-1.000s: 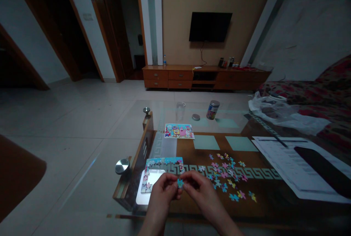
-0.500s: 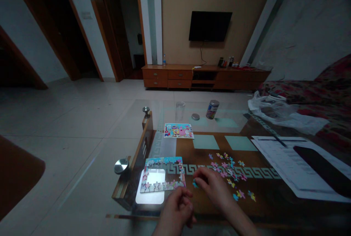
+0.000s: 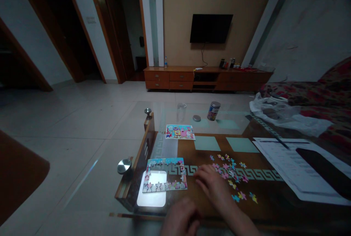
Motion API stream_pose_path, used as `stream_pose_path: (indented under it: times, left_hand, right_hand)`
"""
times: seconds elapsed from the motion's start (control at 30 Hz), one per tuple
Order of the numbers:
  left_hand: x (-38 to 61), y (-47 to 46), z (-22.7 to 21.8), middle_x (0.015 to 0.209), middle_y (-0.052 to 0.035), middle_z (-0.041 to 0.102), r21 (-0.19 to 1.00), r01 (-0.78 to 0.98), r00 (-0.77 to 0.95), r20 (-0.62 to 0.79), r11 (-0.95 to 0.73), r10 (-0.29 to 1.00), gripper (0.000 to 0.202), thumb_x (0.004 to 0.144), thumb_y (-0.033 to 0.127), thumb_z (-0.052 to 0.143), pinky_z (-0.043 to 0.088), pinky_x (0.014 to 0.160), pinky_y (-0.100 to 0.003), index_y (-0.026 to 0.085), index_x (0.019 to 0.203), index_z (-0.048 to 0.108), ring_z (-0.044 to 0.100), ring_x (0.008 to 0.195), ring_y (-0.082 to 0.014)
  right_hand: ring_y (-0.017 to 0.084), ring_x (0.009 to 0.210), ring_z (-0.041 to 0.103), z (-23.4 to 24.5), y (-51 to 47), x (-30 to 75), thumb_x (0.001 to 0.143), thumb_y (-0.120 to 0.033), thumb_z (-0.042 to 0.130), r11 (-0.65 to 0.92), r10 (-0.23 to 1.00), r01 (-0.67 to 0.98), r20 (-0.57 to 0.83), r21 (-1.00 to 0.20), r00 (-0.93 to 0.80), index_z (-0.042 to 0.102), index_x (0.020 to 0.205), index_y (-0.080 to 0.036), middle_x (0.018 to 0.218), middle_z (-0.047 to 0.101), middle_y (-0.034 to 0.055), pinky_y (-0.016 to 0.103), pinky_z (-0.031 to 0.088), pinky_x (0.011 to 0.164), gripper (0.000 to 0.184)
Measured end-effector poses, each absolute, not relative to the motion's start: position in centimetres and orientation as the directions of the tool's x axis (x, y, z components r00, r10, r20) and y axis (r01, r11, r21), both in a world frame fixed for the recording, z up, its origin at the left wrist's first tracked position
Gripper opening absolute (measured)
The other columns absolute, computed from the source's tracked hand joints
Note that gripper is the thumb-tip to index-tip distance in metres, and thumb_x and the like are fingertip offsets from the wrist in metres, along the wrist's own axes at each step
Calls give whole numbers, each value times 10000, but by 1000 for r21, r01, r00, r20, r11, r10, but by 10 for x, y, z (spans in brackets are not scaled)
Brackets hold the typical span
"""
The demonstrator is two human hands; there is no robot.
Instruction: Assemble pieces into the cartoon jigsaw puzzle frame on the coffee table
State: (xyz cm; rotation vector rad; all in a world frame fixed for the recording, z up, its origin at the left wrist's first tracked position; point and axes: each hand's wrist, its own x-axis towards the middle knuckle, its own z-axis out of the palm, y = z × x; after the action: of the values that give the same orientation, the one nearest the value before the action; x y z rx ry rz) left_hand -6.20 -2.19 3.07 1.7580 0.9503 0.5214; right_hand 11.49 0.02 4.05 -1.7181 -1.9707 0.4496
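My right hand (image 3: 212,183) is over the table just left of the loose jigsaw pieces (image 3: 231,172), its fingers bent downward and close together. Whatever is between its fingertips is hidden. My left hand (image 3: 182,217), curled and smeared by motion, is low at the table's near edge, below the puzzle frame. I cannot make out anything in it. To its upper left lies the partly assembled jigsaw puzzle (image 3: 165,187), a joined border around an open middle. Beyond the puzzle is a colourful cartoon picture card (image 3: 180,132).
On the glass table stand a clear cup (image 3: 181,112) and a printed tin (image 3: 213,111), with a round lid (image 3: 196,118) between them. Papers (image 3: 282,159) with a pen (image 3: 282,143) and a dark phone-like slab (image 3: 323,168) lie right. A plastic bag (image 3: 290,115) is behind them.
My left hand has moved down and slightly right. My right hand has shifted a little, its fingers less tightly bent. The small teal piece by its fingertips is out of sight. The view has shifted slightly.
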Motion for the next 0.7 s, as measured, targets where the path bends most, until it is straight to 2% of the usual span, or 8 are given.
stream_pose_path:
  times: [0.1,0.17,0.27,0.37,0.5,0.7]
  left_hand:
    - [-89,5,49,953,-78,633,808,507,469,33,-300,882,367,672,15,437,406,801,-311,212,890,657,558,916,-226]
    - [-114,25,55,999,-68,605,659,689,362,49,-302,931,424,631,-19,405,391,836,-313,211,898,641,527,995,-229]
    - [-149,49,57,970,-78,582,402,885,254,1,-233,967,300,719,35,418,390,809,-314,185,871,628,522,964,-233]
    - [-170,58,57,1023,-103,577,250,950,209,-74,-185,975,242,764,85,459,391,812,-318,175,923,617,519,998,-243]
    - [-174,60,59,1121,-99,554,231,959,214,-197,-167,957,386,658,66,553,396,834,-299,175,1025,594,511,1057,-237]
    - [-177,68,43,1121,-80,570,237,949,254,-179,-209,950,420,635,79,554,399,847,-287,187,1037,606,528,1052,-225]
  right_hand:
    - [225,927,541,40,-5,94,833,-96,496,248,968,792,172,-558,-182,695,892,-218,946,651,67,343,415,808,241]
    - [227,938,539,37,-9,85,849,-102,494,259,965,793,171,-551,-196,694,918,-217,968,654,67,347,413,812,241]
    - [228,968,536,35,-14,80,833,-71,502,231,973,820,147,-524,-180,691,923,-211,1001,653,62,345,407,821,251]
    - [212,972,534,33,-16,81,816,-49,513,221,975,826,134,-519,-176,686,915,-210,1016,649,46,325,404,827,257]
    - [201,945,537,31,-18,80,821,-55,534,220,974,840,151,-495,-167,683,879,-200,974,647,37,307,403,809,216]
    - [185,892,550,24,-16,82,832,-83,582,241,960,852,246,-464,-137,682,847,-198,913,657,25,278,400,768,153]
